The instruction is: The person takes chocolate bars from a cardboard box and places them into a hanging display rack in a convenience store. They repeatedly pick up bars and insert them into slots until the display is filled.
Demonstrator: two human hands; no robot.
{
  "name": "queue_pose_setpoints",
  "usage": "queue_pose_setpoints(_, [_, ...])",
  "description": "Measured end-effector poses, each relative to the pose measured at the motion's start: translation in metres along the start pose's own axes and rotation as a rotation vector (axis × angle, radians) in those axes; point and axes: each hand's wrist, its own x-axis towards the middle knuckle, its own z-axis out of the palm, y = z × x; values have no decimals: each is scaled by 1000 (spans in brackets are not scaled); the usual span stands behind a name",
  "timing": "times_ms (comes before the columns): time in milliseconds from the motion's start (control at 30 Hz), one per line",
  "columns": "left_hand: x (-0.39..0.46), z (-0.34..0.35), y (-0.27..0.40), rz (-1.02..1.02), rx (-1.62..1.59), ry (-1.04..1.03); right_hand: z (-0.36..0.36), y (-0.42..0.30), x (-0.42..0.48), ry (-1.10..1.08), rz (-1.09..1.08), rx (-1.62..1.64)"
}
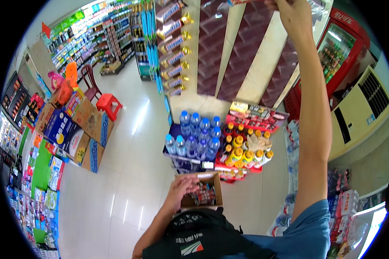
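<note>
My left hand [181, 189] is at the left rim of a cardboard box [218, 189], over small wrapped packets [205, 194] inside it; whether its fingers grip anything is not plain. My right arm reaches up to the top edge of the picture. There my right hand [290, 11] is beside a red packet [246, 1], partly cut off; its grip on the packet cannot be made out. Below it, slanting brown panels [210, 48] cross a pale surface. A column of wrapped snack bars [173, 43] with gold ends runs along the left side.
Blue-capped water bottles [194, 124] and yellow drink bottles [235, 157] stand beyond the box, with a pale glove [258, 143] on top. Stacked cartons [63, 131] and a red stool [108, 105] are left. A red drinks fridge [341, 42] and a beige floor-standing air conditioner [359, 113] are right.
</note>
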Motion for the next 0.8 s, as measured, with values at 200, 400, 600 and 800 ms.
queue_pose_setpoints(200, [16, -8, 8, 58, -95, 15, 36, -2, -255, -375, 634, 313])
queue_pose_setpoints(400, [24, -12, 0, -62, -153, -46, 68, -20, -445, -380, 1234, 630])
queue_pose_setpoints(600, [20, -13, -27, -235, -79, -4, 55, -23, -520, -244, 1452, 643])
queue_pose_setpoints(800, [22, -21, -45, -257, -31, -33, 47, -29, -549, -130, 1554, 693])
